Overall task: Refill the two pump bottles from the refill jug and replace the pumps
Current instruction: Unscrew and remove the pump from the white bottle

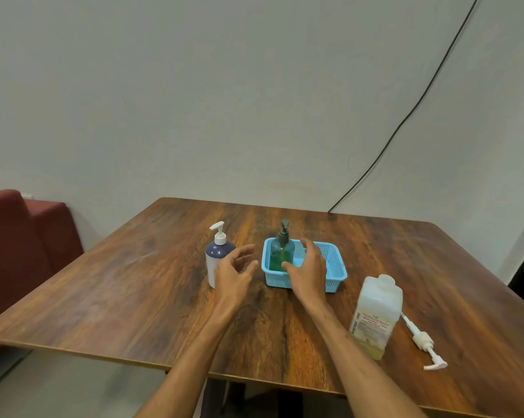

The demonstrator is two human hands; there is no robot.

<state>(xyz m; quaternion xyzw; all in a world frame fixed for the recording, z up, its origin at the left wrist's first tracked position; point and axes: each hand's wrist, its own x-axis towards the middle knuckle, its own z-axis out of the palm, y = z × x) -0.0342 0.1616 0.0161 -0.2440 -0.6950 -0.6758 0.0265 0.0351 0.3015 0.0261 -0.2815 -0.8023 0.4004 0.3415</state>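
A white pump bottle [214, 254] with a dark shoulder and white pump stands left of centre on the wooden table [134, 297]. A translucent green pump bottle [280, 251] with a dark pump stands in the left end of a blue basket [334, 273]. The refill jug [375, 315], pale and uncapped, stands at the right, with its white pump [425, 342] lying on the table beside it. My left hand [235, 273] hovers with spread fingers just right of the white bottle, holding nothing. My right hand [307, 270] reaches over the basket's front rim, its thumb near the green bottle, fingers relaxed.
A red upholstered seat [22, 236] stands at the left beyond the table. A black cable [405, 122] runs down the pale wall to the table's far edge.
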